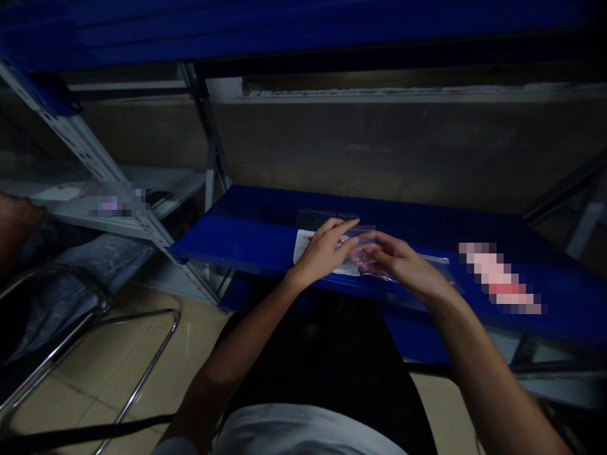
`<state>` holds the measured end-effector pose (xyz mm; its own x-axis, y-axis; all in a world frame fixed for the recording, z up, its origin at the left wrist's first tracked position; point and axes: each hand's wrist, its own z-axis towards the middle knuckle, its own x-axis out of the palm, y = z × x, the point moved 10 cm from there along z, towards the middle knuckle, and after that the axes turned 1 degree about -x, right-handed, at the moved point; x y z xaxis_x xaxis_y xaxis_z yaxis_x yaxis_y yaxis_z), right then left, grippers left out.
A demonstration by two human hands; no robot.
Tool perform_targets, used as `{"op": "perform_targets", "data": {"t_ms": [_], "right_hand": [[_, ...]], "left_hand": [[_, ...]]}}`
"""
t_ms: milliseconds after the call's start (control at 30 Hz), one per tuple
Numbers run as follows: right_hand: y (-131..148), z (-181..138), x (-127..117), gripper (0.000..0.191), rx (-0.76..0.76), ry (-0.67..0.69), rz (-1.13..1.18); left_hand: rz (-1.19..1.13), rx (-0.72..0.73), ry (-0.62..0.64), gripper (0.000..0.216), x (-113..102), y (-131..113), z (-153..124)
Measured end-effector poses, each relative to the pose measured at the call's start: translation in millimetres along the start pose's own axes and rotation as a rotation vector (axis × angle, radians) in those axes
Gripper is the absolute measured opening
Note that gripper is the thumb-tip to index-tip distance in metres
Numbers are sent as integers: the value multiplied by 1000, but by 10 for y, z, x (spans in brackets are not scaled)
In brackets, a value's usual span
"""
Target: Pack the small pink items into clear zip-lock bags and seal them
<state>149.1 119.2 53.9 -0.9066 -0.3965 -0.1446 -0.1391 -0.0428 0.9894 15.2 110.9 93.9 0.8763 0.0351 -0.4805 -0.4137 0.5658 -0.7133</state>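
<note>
Both my hands work over a blue metal shelf (256, 221) in dim light. My left hand (325, 249) rests on a clear plastic bag (363, 243) with its fingers stretched out flat over it. My right hand (403, 265) pinches the same bag from the right, thumb and fingers pressed together on its edge. The bag holds small pinkish items that I cannot make out. A white paper (300, 249) lies under my left hand on the shelf.
A second grey shelf (175, 183) stands to the left, behind slotted uprights (85, 145). A chrome chair frame (142, 373) stands on the tiled floor at lower left. Another blue shelf (284, 25) hangs overhead. A bare wall is behind.
</note>
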Motion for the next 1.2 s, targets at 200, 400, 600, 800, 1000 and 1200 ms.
{"op": "perform_targets", "data": {"t_ms": [200, 400, 600, 800, 1000, 1200], "right_hand": [[41, 22, 102, 33, -92, 64, -129], [-85, 4, 41, 43, -54, -4, -144], [-167, -47, -61, 44, -75, -60, -119], [-189, -58, -209, 47, -108, -153, -218], [276, -210, -277, 44, -347, -467, -604], [444, -16, 76, 43, -309, -308, -545]], "left_hand": [[44, 42, 81, 30, -82, -14, 56], [80, 0, 121, 21, -182, 30, 58], [82, -26, 109, 19, -187, 101, 84], [100, -95, 200, 20, -140, 180, 65], [-178, -215, 160, 17, -115, 397, 67], [-322, -240, 126, 11, -73, 372, 53]]}}
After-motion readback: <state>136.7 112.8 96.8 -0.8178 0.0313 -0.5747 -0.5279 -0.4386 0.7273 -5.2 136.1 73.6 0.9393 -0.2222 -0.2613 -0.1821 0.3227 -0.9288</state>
